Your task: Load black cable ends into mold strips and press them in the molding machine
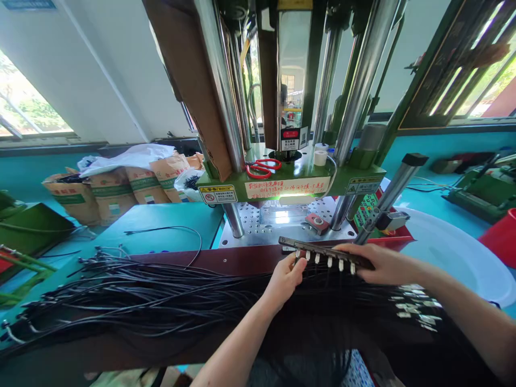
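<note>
Right now the step looks like loading cable ends w/ metal connectors into a dark fixture bar (326,250), just in front of the vertical moulding press (282,185). Left hand (285,279) pinches one connector at the bar's left end, approx 9 o'clock of it; right hand (382,264) lies over the right end, fingers clasped on the bar. Bar's long axis runs 10-to-4 o'clock, connectors pointing toward 6. Black cable bundle (133,298) fans off toward 9 o'clock. Next move prob. needs each connector seated square in its slot, bar held steady. Red scissors (262,167) sit on the green platen at 12.
</note>
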Demonstrator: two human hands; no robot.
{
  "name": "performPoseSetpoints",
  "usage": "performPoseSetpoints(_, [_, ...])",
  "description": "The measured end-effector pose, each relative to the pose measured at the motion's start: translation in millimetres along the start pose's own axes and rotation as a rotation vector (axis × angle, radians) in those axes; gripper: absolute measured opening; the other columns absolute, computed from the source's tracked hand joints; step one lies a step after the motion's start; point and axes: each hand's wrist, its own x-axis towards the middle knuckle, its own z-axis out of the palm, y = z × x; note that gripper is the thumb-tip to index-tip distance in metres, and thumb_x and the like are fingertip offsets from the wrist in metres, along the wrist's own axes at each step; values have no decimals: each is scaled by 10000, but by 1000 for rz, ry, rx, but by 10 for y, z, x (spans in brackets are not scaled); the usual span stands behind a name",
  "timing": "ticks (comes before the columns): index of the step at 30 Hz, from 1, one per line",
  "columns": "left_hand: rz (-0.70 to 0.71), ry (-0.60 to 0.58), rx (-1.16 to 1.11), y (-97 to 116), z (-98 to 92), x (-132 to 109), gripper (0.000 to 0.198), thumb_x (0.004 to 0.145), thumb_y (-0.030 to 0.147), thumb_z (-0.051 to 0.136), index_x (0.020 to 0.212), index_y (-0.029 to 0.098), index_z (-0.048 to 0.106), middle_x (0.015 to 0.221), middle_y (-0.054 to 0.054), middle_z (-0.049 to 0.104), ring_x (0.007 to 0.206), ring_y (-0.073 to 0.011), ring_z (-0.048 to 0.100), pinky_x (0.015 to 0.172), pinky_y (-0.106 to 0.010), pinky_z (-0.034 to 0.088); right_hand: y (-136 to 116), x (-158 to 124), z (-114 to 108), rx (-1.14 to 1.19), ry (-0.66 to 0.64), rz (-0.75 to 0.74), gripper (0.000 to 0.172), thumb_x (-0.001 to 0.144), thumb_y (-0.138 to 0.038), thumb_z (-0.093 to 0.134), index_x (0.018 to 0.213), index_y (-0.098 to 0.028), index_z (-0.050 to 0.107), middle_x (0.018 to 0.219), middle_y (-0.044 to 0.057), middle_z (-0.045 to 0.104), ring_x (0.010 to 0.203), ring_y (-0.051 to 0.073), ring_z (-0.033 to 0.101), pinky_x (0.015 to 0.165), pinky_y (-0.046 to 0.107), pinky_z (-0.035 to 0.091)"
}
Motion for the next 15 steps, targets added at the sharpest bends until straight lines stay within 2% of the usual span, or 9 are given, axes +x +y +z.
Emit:
performPoseSetpoints(2, [11, -29, -15, 85, -17, 122, 442, 688, 470, 602, 1006, 170, 545, 477, 102, 303, 369, -37, 245, 349, -169, 175, 72, 252, -178, -202, 51, 87, 415, 701, -105, 485, 1099, -186, 573, 829, 43, 649, 725, 190, 575, 640, 235, 380])
performPoseSetpoints(4, [3, -29, -83, 117, -22, 277, 532, 632, 428, 669, 1078, 188, 510, 504, 104, 337, 375, -35, 277, 343, -159, 196, 148, 529, -240, -331, 186, 188, 349, 675, -60, 445, 960, -176, 609, 827, 51, 651, 764, 190, 577, 649, 228, 362])
performPoseSetpoints(7, [-21, 33, -318, 62, 32, 483, 687, 580, 357, 728, 1173, 226, 405, 598, 91, 443, 451, -48, 423, 424, -155, 328, 234, 900, -226, -369, 339, 304, 329, 675, -48, 412, 896, -176, 620, 846, 57, 659, 827, 200, 582, 663, 234, 357])
performPoseSetpoints(9, [-113, 22, -518, -13, 112, 539, 735, 577, 316, 738, 1196, 252, 347, 692, 59, 524, 574, -86, 542, 546, -196, 416, 263, 1075, -203, -362, 394, 364, 343, 692, -62, 410, 929, -185, 626, 881, 59, 664, 842, 212, 590, 656, 247, 365])
performPoseSetpoints(12, [-358, -128, -676, -107, 250, 489, 561, 606, 293, 715, 1080, 185, 437, 759, -33, 613, 693, -167, 621, 662, -279, 451, 280, 1252, -174, -348, 435, 398, 339, 720, -65, 422, 947, -195, 637, 950, 60, 660, 892, 216, 587, 682, 260, 389])
performPoseSetpoints(15, [-438, -301, -631, -109, 302, 421, 322, 637, 233, 667, 913, 122, 545, 814, -115, 654, 740, -207, 637, 688, -305, 447, 275, 1415, -139, -326, 420, 385, 242, 779, -78, 465, 921, -164, 641, 937, 77, 651, 908, 198, 579, 732, 267, 420])
